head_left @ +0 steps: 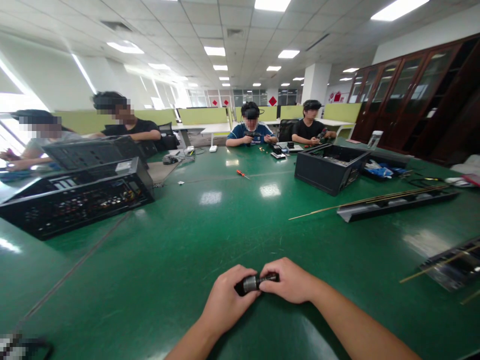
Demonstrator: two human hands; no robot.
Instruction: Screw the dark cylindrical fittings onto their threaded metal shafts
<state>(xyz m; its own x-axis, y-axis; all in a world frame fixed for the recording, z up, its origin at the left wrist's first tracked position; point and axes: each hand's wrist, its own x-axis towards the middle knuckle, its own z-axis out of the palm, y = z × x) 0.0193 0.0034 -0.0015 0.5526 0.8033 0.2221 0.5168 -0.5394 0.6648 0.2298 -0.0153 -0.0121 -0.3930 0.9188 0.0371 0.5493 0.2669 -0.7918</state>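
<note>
Low in the middle of the view, both my hands meet over the green table (210, 235). My left hand (227, 300) is closed around a small black and grey cylindrical part (250, 284). My right hand (290, 281) pinches the other, dark end of the same part with thumb and fingers. The part lies roughly level between the two hands, just above the table top. Most of it is hidden by my fingers.
An open black computer case (78, 195) stands at the left and another (330, 167) at the right. A long metal panel (393, 204) with thin rods lies right. A red-handled screwdriver (242, 174) lies mid-table. Several people sit at the far and left sides.
</note>
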